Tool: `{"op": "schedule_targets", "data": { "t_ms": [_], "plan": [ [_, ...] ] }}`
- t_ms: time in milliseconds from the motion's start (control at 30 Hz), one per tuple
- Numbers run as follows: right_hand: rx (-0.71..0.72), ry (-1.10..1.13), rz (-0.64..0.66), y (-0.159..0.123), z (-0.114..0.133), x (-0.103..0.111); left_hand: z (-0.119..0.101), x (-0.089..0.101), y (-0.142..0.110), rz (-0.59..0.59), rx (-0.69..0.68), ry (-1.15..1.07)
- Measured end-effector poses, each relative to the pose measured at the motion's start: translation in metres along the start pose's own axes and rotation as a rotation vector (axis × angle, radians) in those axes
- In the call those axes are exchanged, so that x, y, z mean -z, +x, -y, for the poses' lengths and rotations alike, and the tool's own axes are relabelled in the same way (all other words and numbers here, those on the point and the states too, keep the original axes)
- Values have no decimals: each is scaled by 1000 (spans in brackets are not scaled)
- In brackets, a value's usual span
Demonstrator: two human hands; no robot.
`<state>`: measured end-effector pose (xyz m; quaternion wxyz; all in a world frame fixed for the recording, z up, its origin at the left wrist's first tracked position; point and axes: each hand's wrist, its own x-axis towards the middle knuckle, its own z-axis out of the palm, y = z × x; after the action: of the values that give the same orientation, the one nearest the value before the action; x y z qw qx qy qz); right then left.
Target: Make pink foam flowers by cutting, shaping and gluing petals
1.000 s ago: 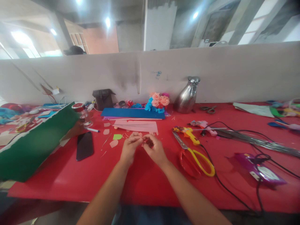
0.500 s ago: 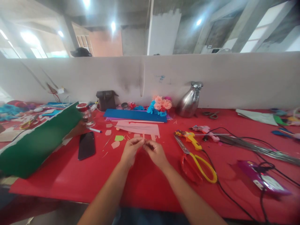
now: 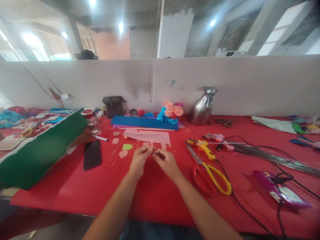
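Observation:
My left hand and my right hand meet over the middle of the red table, thumbs and forefingers pinched close together. A tiny pale pink bit shows at the fingertips, but the fingers hide most of whatever is between them. Just beyond lies a large pink paper sheet with thin dark wires across it. Left of my hands are cut pink paper petals and a green paper piece. Large scissors with red and yellow handles rest to the right of my right hand.
A phone, a glass jar and a green board are on the left. Blue paper, paper flowers and a steel jug stand behind. Glue guns, wires and a purple power strip lie right.
My fingertips have shifted very slightly to the left, still pinched together. Everything on the table stays in place.

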<state>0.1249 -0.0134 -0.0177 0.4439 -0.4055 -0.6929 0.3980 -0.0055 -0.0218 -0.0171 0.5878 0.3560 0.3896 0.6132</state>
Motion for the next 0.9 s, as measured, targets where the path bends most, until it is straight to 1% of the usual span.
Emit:
{"op": "schedule_targets", "data": {
  "t_ms": [167,400,633,767,900],
  "plan": [
    [-2,-2,-14,-1,1,0,0,0,0,-15,16,-29],
    [-1,45,45,0,-1,-2,-3,-1,0,-28,38,-97],
    [-12,59,50,0,1,0,-5,-2,-1,5,36,-94],
    [-12,73,60,1,-1,1,-5,-2,-3,48,34,-69],
    [-24,85,63,1,-1,-2,-6,-3,-3,68,54,-44]
  ]
}}
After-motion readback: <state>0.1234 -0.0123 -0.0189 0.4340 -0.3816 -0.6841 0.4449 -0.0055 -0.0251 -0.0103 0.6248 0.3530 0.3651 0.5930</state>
